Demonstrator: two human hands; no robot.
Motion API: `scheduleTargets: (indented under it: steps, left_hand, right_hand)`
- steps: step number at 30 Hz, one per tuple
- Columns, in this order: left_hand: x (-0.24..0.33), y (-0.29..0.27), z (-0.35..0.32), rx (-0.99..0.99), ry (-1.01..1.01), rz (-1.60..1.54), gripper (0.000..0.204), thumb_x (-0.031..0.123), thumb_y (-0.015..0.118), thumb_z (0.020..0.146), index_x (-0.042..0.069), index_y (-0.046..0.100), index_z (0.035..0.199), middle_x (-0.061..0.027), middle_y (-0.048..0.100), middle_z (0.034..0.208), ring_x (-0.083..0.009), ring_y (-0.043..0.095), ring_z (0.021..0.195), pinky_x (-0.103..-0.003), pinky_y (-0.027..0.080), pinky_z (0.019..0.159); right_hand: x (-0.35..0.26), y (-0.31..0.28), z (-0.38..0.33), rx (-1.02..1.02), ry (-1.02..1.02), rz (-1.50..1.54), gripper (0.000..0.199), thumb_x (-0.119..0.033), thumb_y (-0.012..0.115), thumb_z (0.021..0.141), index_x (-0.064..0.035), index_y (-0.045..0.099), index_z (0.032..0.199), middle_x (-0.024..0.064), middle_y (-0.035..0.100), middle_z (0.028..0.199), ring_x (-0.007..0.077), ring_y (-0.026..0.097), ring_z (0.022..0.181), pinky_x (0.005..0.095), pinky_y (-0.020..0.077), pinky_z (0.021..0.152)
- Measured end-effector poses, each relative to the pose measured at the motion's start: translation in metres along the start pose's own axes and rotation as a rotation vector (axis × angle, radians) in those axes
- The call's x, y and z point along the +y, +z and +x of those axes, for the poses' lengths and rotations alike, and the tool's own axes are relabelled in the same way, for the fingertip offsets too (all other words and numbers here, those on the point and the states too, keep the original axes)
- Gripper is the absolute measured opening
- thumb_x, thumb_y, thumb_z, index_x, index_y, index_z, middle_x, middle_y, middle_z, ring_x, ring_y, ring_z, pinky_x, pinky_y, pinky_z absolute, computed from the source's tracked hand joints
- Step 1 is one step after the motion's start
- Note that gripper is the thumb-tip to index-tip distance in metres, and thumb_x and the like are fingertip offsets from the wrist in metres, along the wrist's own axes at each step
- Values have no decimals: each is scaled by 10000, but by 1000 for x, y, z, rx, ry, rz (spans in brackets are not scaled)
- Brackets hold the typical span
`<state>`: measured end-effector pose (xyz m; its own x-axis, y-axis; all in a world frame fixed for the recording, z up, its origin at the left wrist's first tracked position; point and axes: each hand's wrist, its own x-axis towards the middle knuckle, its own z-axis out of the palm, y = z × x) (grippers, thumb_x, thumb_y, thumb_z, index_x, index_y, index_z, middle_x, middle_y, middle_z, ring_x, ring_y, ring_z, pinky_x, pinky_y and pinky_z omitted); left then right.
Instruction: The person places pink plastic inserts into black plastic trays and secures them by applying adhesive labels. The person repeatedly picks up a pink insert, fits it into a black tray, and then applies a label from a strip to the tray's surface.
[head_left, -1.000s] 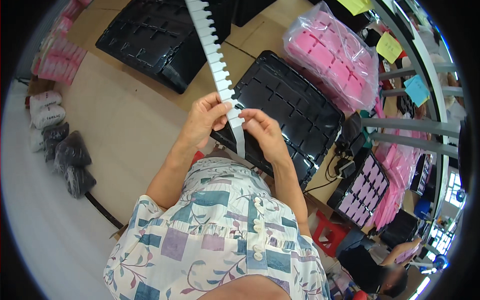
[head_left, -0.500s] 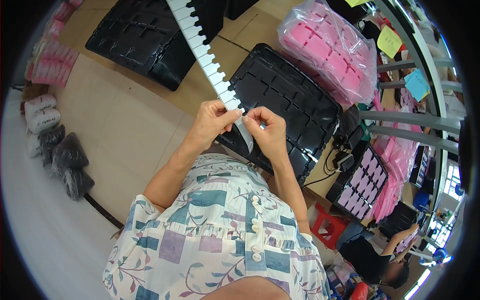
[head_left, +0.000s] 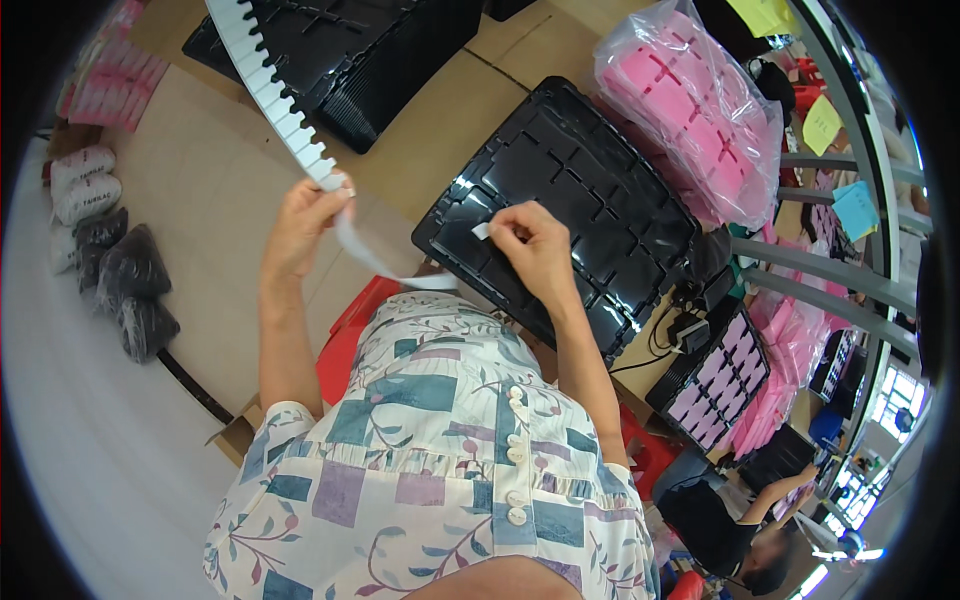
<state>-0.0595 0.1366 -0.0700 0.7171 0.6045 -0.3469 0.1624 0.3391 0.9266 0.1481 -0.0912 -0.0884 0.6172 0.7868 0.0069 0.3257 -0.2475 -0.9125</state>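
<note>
Fingers on my left hand are pinching the long white strip with a notched edge, whose pale, curling ribbon-like tail trails off beneath them. Right hand has thumb and fingertips squeezed on one small white flat piece, over the glossy black moulded plastic tray on the tan worktop; can't tell if they touch. Progress-wise, I'd say that piece is off, with a long row of white tabs left.

So this brown table has a shiny black tray, a black stack and some bagged pink trays on it. Plus a black plug with cable.
</note>
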Motion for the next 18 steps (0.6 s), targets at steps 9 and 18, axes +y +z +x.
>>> scheduleTargets:
  steps: [9, 18]
  left_hand:
    - [-5, -3, 1, -20, -7, 123, 123, 150, 628, 923, 50, 639, 993, 32, 588, 762, -48, 518, 696, -227, 408, 668]
    - [-23, 39, 20, -171, -48, 70, 138, 147, 622, 937, 35, 645, 1014, 16, 613, 780, -56, 551, 709, -226, 435, 675]
  right_hand:
    - [10, 36, 4, -37, -182, -474, 71, -139, 725, 771, -77, 693, 761, 67, 610, 768, 275, 568, 797, 399, 429, 749]
    - [15, 43, 5, 45, -234, -586, 85, -122, 743, 732, -78, 674, 751, 74, 600, 748, 272, 578, 776, 399, 423, 733]
